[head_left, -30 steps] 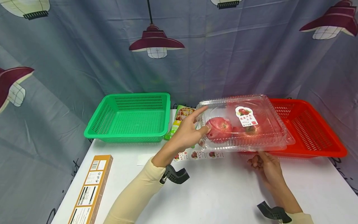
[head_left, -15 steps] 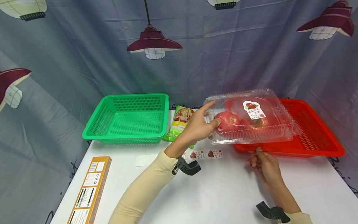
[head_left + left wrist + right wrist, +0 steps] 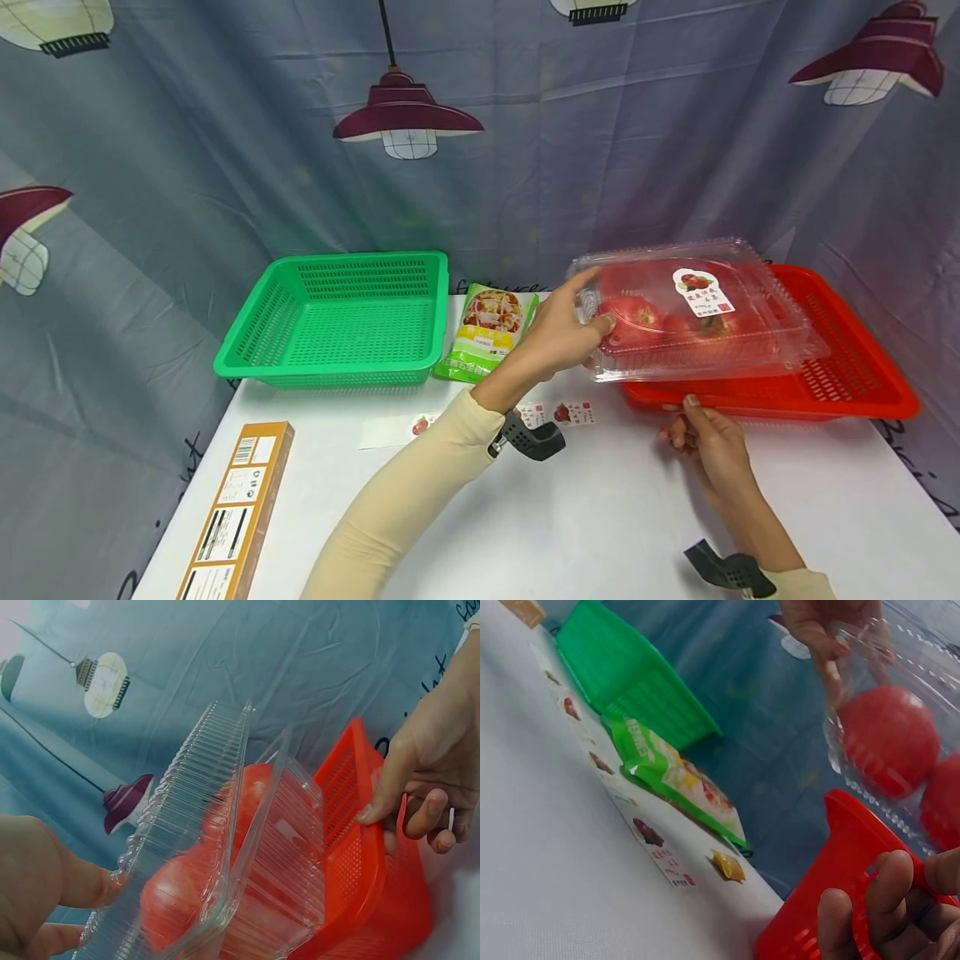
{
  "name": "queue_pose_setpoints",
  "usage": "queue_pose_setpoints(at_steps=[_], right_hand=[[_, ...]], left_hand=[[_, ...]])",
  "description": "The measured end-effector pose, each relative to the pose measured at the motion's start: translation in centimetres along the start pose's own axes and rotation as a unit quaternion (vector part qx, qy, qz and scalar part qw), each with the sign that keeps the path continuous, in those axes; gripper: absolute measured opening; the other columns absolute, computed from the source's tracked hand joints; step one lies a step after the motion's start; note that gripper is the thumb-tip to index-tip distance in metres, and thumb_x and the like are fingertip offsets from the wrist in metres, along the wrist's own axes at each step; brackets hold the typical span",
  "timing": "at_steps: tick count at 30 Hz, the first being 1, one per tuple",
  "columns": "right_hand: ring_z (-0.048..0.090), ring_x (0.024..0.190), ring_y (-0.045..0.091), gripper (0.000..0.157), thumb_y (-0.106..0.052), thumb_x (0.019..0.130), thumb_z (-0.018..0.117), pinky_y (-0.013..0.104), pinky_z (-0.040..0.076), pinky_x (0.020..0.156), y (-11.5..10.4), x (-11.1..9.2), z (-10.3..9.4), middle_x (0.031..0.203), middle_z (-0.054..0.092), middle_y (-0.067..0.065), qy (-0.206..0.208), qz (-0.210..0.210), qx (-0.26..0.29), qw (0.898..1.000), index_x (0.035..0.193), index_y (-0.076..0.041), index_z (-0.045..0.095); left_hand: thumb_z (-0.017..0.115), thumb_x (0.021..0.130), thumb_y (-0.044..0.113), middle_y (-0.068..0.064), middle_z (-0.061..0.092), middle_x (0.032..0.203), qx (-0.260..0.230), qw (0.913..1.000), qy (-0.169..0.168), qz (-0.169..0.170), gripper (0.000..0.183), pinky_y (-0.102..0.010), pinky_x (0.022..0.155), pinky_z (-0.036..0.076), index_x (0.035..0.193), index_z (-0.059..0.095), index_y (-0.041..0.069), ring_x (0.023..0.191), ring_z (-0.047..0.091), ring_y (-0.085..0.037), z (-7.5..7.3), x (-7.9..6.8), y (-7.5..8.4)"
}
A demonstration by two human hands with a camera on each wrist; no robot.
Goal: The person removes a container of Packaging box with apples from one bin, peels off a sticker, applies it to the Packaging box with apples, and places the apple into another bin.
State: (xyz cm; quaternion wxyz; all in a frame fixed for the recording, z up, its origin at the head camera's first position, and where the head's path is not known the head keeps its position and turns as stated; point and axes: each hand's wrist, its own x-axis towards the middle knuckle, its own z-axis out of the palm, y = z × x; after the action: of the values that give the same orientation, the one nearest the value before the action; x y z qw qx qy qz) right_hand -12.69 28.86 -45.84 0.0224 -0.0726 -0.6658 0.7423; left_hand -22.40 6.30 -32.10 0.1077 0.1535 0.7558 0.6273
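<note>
My left hand (image 3: pixel 566 329) grips the left end of a clear plastic clamshell box (image 3: pixel 757 283), thumb at the near side. Red apples (image 3: pixel 889 739) show through its walls, and a white apple label (image 3: pixel 702 292) is stuck on the lid. The box hangs tilted over the left part of the red basket (image 3: pixel 851 358), covering much of its inside. My right hand (image 3: pixel 716 446) pinches the near rim of that basket, with the thumb over the rim and the fingers outside, as the left wrist view shows.
A green basket (image 3: pixel 337 371) stands at the back left. Beside it lies a green food packet (image 3: pixel 487 329). A label strip (image 3: pixel 573 413) runs along the table, partly behind my left forearm. An orange-brown carton (image 3: pixel 236 508) lies at the left; a small yellow packet (image 3: pixel 727 866) is near the red basket.
My left hand has carried the box to the right, farther over the red basket, uncovering the green packet. The right hand has come to the basket's near rim and stays about there.
</note>
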Motion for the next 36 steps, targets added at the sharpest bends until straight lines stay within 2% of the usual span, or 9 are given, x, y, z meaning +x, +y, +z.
queue_pose_setpoints(at_steps=[5, 8, 13, 18, 20, 23, 27, 30, 36], right_hand=[[0.065, 0.071, 0.015, 0.041, -0.035, 0.103, 0.050, 0.025, 0.047, 0.063, 0.0, 0.0, -0.1, 0.064, 0.059, 0.008, 0.001, 0.000, -0.005, 1.000, 0.083, -0.004, 0.068], [0.065, 0.071, 0.015, 0.040, -0.034, 0.103, 0.050, 0.025, 0.047, 0.063, 0.0, 0.0, -0.2, 0.063, 0.058, 0.007, 0.000, -0.002, -0.005, 1.000, 0.085, -0.005, 0.069], [0.064, 0.072, 0.015, 0.038, -0.035, 0.103, 0.050, 0.025, 0.048, 0.064, -0.1, 0.1, -0.2, 0.064, 0.059, 0.007, 0.003, 0.000, -0.008, 1.000, 0.089, -0.007, 0.071], [0.064, 0.072, 0.016, 0.037, -0.036, 0.103, 0.050, 0.025, 0.047, 0.064, -0.1, -0.1, -0.3, 0.064, 0.059, 0.006, 0.007, 0.002, -0.010, 1.000, 0.092, -0.008, 0.072], [0.064, 0.073, 0.016, 0.037, -0.036, 0.103, 0.050, 0.025, 0.047, 0.065, -0.1, -0.2, -0.3, 0.065, 0.059, 0.007, 0.006, 0.004, -0.012, 1.000, 0.092, -0.008, 0.072], [0.064, 0.073, 0.017, 0.038, -0.035, 0.103, 0.050, 0.026, 0.047, 0.065, -0.1, -0.2, -0.2, 0.065, 0.059, 0.009, 0.007, 0.005, -0.012, 1.000, 0.090, -0.007, 0.071], [0.065, 0.072, 0.017, 0.039, -0.033, 0.104, 0.050, 0.026, 0.047, 0.064, 0.0, -0.2, -0.1, 0.064, 0.059, 0.010, 0.010, 0.000, -0.006, 1.000, 0.086, -0.004, 0.070], [0.065, 0.072, 0.017, 0.040, -0.032, 0.104, 0.050, 0.026, 0.047, 0.064, 0.0, -0.2, 0.0, 0.064, 0.058, 0.009, 0.010, -0.005, -0.005, 1.000, 0.084, -0.002, 0.068], [0.064, 0.071, 0.018, 0.043, -0.034, 0.103, 0.051, 0.027, 0.048, 0.065, -0.1, -0.2, 0.2, 0.065, 0.059, 0.011, 0.015, -0.002, -0.018, 1.000, 0.084, 0.002, 0.065]], left_hand=[[0.066, 0.091, 0.005, -0.006, 0.046, 0.138, 0.024, 0.9997, -0.003, 0.010, 0.068, -0.035, 0.044, 0.051, 0.150, 0.040, 0.027, 0.049, 0.058, -0.022, 1.1, 0.9, 0.2], [0.068, 0.090, 0.008, -0.001, 0.049, 0.139, 0.065, 0.9975, 0.004, 0.027, 0.067, -0.032, 0.068, 0.055, 0.149, 0.042, 0.025, 0.080, 0.064, -0.015, 1.7, 1.4, 0.3], [0.069, 0.087, 0.012, 0.004, 0.052, 0.137, 0.121, 0.9912, 0.017, 0.050, 0.066, -0.027, 0.099, 0.040, 0.148, 0.044, 0.021, 0.116, 0.048, -0.008, 2.8, 2.3, 0.3], [0.069, 0.088, 0.012, 0.000, 0.063, 0.089, 0.124, 0.9912, 0.009, 0.046, 0.066, -0.020, 0.073, 0.045, 0.148, 0.043, 0.020, 0.076, 0.054, -0.010, 4.0, 3.0, 0.3], [0.067, 0.090, 0.011, -0.003, 0.054, 0.064, 0.115, 0.9927, 0.002, 0.036, 0.066, -0.022, 0.057, 0.045, 0.149, 0.041, 0.021, 0.056, 0.052, -0.015, 4.4, 3.2, 0.2], [0.066, 0.090, 0.011, -0.005, 0.048, 0.052, 0.117, 0.9928, -0.003, 0.023, 0.066, -0.026, 0.046, 0.044, 0.150, 0.040, 0.023, 0.049, 0.053, -0.017, 5.0, 3.7, 0.0], [0.068, 0.088, 0.016, 0.000, 0.066, 0.085, 0.173, 0.9843, 0.014, 0.032, 0.064, -0.025, 0.076, 0.048, 0.147, 0.045, 0.023, 0.091, 0.057, -0.014, 6.0, 4.4, -0.4], [0.070, 0.087, 0.019, 0.003, 0.064, 0.114, 0.197, 0.9797, 0.024, 0.030, 0.063, -0.025, 0.090, 0.042, 0.146, 0.047, 0.023, 0.109, 0.050, -0.014, 6.8, 4.8, -0.8], [0.071, 0.085, 0.018, 0.004, 0.059, 0.130, 0.196, 0.9802, 0.027, 0.007, 0.064, -0.026, 0.092, 0.044, 0.145, 0.049, 0.022, 0.117, 0.050, -0.016, 8.2, 5.4, -1.6]])
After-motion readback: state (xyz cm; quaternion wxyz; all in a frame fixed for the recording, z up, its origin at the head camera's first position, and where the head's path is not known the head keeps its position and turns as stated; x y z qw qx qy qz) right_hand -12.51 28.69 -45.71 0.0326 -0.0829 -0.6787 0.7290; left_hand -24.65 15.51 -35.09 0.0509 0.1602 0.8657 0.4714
